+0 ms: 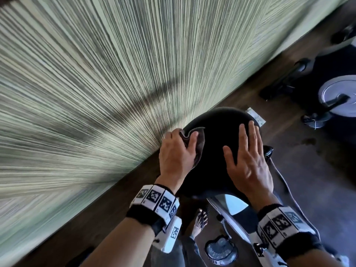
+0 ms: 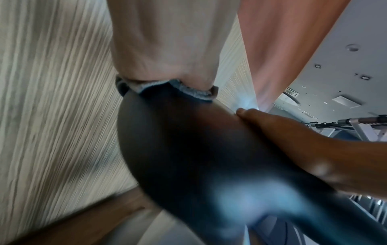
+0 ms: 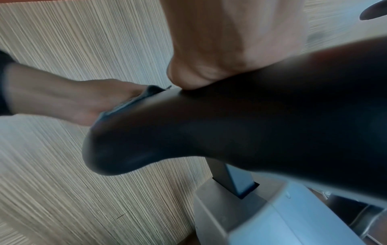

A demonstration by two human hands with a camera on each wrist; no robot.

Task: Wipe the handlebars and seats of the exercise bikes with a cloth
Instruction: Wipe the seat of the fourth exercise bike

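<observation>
A black bike seat (image 1: 217,151) fills the middle of the head view. My left hand (image 1: 179,149) grips a dark cloth (image 1: 199,143) against the seat's left edge, thumb on top and fingers curled over the rim. My right hand (image 1: 247,155) lies flat on the seat's right side with straight fingers. In the left wrist view my left hand (image 2: 163,49) holds the cloth (image 2: 188,93) bunched on the seat (image 2: 199,149), with my right hand (image 2: 303,145) beside it. In the right wrist view my right hand (image 3: 230,41) rests on the seat (image 3: 230,124); my left hand (image 3: 62,99) holds the cloth (image 3: 130,101) at the far edge.
A striped pale wall (image 1: 86,93) stands close on the left. A dark wooden floor (image 1: 308,160) runs below. A second bike with a silver flywheel (image 1: 337,93) stands at the right. The seat post (image 3: 232,179) drops into the grey bike body (image 3: 272,215).
</observation>
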